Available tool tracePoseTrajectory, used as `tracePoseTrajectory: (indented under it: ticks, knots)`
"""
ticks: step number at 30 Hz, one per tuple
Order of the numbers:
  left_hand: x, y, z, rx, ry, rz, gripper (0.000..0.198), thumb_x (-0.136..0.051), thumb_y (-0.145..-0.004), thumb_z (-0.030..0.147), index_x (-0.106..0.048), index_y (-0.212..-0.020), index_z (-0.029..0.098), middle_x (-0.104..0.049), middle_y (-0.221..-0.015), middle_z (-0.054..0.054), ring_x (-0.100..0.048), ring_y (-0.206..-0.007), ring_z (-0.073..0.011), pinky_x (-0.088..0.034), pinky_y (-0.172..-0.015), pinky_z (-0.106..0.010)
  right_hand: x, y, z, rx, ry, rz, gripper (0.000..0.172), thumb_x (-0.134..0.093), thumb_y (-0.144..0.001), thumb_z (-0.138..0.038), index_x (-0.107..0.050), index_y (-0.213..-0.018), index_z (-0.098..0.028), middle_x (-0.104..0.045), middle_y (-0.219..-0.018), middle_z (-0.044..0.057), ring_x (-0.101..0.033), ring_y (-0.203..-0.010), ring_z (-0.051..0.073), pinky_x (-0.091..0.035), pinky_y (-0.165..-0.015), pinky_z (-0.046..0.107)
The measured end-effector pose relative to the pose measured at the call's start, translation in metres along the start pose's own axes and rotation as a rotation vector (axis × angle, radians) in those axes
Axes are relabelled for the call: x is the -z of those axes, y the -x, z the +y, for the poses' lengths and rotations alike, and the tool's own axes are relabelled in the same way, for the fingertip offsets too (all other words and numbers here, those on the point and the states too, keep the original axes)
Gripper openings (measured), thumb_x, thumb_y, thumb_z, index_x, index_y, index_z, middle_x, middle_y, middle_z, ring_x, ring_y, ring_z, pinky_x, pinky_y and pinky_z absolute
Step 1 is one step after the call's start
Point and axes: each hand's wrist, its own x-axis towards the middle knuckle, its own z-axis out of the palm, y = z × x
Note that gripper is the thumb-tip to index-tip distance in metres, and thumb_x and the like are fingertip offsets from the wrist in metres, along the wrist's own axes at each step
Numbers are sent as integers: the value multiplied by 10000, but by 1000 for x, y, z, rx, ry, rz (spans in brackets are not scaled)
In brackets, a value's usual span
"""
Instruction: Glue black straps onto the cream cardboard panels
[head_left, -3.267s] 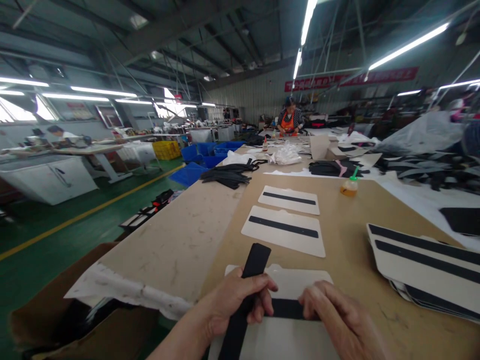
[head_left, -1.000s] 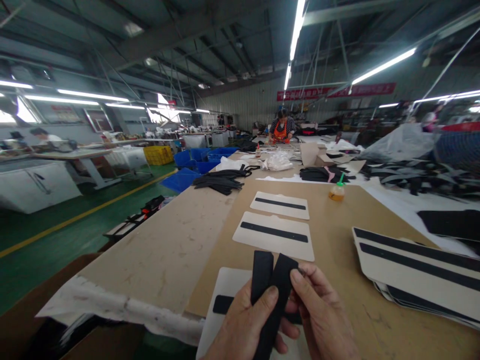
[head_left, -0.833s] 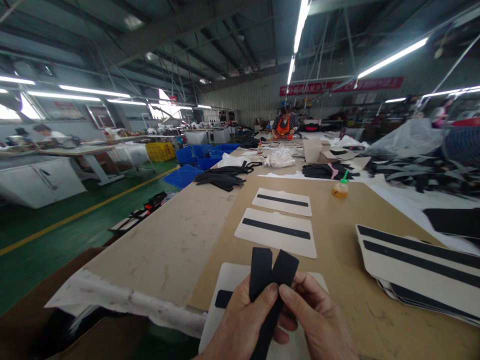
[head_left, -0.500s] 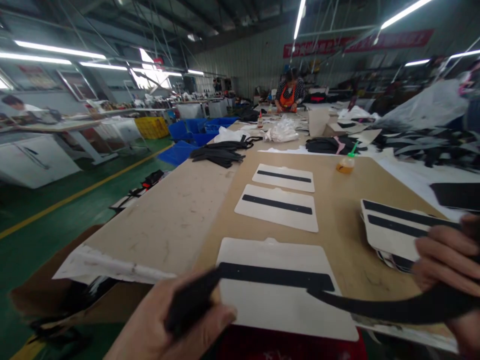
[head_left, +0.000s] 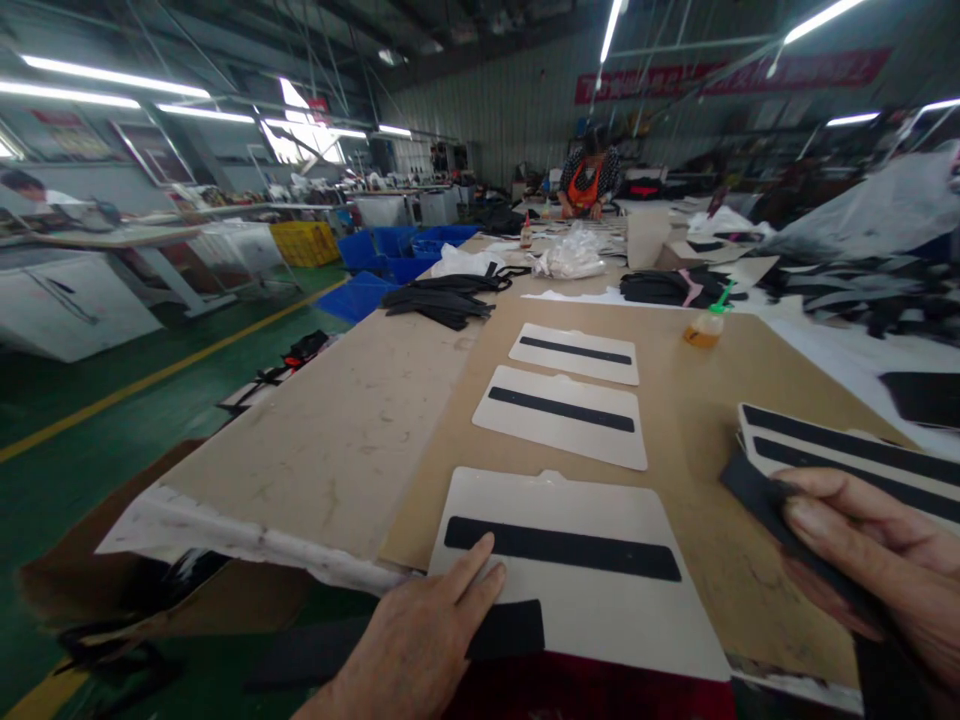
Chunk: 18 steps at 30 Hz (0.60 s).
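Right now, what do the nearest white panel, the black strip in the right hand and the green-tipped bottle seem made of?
Nearest white panel: perhaps stiff card or plastic; smooth, flat face, crisp edges.
Black strip in the right hand: probably fabric or webbing; matte, no shine.
Green-tipped bottle: likely translucent plastic; amber contents show through.

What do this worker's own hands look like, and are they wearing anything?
The left hand and right hand are bare, with ordinary human fingers: no gloves, rings, watch or cables in sight. No sleeve shows before the picture's edge.
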Motion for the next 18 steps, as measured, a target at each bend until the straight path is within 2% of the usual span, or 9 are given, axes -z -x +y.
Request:
tracePoseTrajectory:
  ticks: [3,5,7,9,13,18]
  knots:
    - [18,3,0,-15,87,-2,739,-652,-751,125,-439,-1443,272,-338,-1575,-137,-639,-1142,-337,-535,-955,-497,-11,-10,2,-172,-34,-138,444,-892,-530,-455,-727,-905,-282,-697,-730,56,-628,-581,203,-497,-480,305]
    - [33,6,-3,-13,124,3,574,-686,-779,218,-551,-1336,252,-513,-1460,-122,-653,-1104,-316,-537,-949,-456,-23,-16,0,-173,-10,-244,459,-891,-529,-444,-723,-916,-262,-710,-771,48,-643,-648,210,-524,-542,302]
    - [47,7,-7,38,69,34,350,-598,-813,125,-649,-1145,227,-668,-1218,-83,-668,-1019,-270,-545,-903,-413,-40,-22,-5,-147,32,-375,414,-873,-574,-442,-721,-905,-246,-721,-803,44,-634,-675,195,-518,-579,289]
    - [56,3,-12,93,-37,91,342,-469,-806,-4,-666,-995,202,-685,-1047,-65,-650,-964,-243,-544,-860,-398,-62,-25,-11,-144,75,-527,381,-845,-615,-467,-715,-889,-235,-726,-819,39,-616,-665,178,-488,-567,272]
    - [51,-15,-22,29,-99,235,323,-421,-869,22,-647,-1038,181,-650,-1070,-80,-572,-1039,-246,-521,-899,-398,-118,-32,-16,-90,190,-752,279,-766,-702,-452,-696,-839,-218,-691,-728,-1,-567,-606,137,-416,-540,243]
    - [29,-31,-32,4,-15,306,297,-427,-909,95,-626,-1112,181,-640,-1135,-71,-536,-1060,-244,-508,-921,-383,-180,-49,1,47,363,-802,127,-691,-739,-319,-693,-807,-212,-651,-669,-23,-533,-590,118,-380,-555,249]
